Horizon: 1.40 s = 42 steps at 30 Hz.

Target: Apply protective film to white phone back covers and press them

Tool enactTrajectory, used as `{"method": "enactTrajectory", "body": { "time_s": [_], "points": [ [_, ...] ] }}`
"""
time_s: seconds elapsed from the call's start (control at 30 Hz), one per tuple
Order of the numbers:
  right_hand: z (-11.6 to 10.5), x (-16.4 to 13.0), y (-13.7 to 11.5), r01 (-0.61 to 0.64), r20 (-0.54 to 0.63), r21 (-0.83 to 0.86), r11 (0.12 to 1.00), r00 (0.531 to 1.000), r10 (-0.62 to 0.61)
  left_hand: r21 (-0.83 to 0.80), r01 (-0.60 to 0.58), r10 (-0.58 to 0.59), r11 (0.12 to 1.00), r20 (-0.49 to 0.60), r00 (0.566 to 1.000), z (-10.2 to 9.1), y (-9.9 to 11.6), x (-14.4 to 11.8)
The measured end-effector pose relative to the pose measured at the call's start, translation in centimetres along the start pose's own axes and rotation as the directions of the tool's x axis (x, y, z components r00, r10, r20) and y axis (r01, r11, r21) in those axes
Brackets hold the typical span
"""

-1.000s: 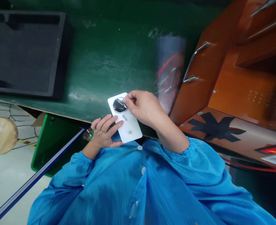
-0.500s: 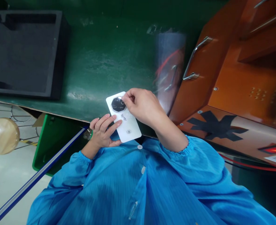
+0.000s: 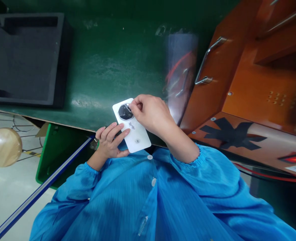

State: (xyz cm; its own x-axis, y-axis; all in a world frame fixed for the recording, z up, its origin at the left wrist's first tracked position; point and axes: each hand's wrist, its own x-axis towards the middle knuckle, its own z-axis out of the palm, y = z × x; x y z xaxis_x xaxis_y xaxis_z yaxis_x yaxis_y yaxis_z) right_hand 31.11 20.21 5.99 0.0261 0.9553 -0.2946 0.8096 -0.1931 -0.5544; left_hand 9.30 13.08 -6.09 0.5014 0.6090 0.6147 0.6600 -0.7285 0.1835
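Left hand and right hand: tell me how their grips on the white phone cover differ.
The left hand supports the white phone cover at its lower end with fingers laid flat; the right hand pinches at the dark camera ring on its upper end. Left fingers are extended, right fingers curled. Both touch the cover and wear blue sleeves.

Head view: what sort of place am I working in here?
Probably an electronics assembly bench. The left hand holds a white phone back cover, the right hand pinches at its camera ring, and a black foam tray lies on the green table.
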Motion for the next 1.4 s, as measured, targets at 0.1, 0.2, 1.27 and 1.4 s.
{"method": "enactTrajectory", "body": {
  "time_s": [0.1,0.2,1.27,1.4],
  "points": [
    [0.2,0.0,0.1,0.004,-0.01,0.001,1.0,1.0,-0.004,0.009,-0.017,0.018,1.0,-0.012,1.0,0.0,-0.1,0.0],
    [0.3,0.0,0.1,0.009,-0.012,0.01,1.0,1.0,-0.009,0.026,-0.008,0.008,1.0,-0.001,1.0,0.1,-0.1,-0.2],
    [2.4,-13.6,8.7,0.613,-0.412,-0.453,0.647,0.499,-0.762,-0.511,0.292,-0.283,0.809,0.098,0.954,-5.1,0.8,12.4],
    [-1.4,-18.3,9.6,0.616,-0.555,-0.417,0.669,0.41,-0.723,-0.438,0.052,0.002,0.897,0.121,0.993,-4.7,5.0,21.6]
  ]
}}
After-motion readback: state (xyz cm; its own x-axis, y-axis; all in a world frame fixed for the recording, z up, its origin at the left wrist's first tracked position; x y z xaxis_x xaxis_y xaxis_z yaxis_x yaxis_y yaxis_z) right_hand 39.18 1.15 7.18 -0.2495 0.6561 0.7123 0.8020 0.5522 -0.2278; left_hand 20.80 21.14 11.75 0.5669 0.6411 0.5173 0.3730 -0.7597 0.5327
